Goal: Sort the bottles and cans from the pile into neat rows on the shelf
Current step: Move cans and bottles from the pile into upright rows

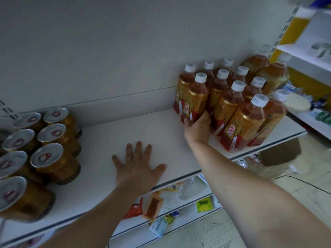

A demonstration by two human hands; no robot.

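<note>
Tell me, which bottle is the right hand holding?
The bottle at the group's left edge, second from the back. The right hand grips its base, and no other has fingers round it.

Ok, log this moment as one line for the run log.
phase: sorting | left hand: flat on shelf | right hand: gripping bottle at group's left edge | cans: in rows at left

Cans left on the shelf, bottles right, well apart.
</note>
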